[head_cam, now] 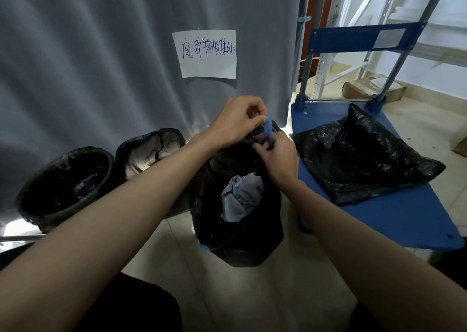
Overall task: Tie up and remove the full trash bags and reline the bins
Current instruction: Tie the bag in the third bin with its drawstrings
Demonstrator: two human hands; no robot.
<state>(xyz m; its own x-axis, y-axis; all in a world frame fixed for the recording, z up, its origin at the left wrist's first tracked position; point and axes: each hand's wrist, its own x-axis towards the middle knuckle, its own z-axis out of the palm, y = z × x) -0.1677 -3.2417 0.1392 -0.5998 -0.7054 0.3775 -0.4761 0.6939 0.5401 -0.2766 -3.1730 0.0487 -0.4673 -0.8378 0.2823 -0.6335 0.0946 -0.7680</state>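
Two bare arms reach out to the full trash bag [240, 205] on the floor. Left of this bag stand two bins [63, 185] with black liners. The left hand [235, 121] pinches a blue drawstring [268, 129] at the bag's top. The right hand [278, 157] grips the same string. Right of the bag, another black bag [361, 154] lies on a blue cart [404, 218].

Storeroom waste corner: grey curtain [101, 53], handwritten sign [204, 53], lined bins [63, 185], blue platform trolley [404, 218], metal shelving [353, 40].
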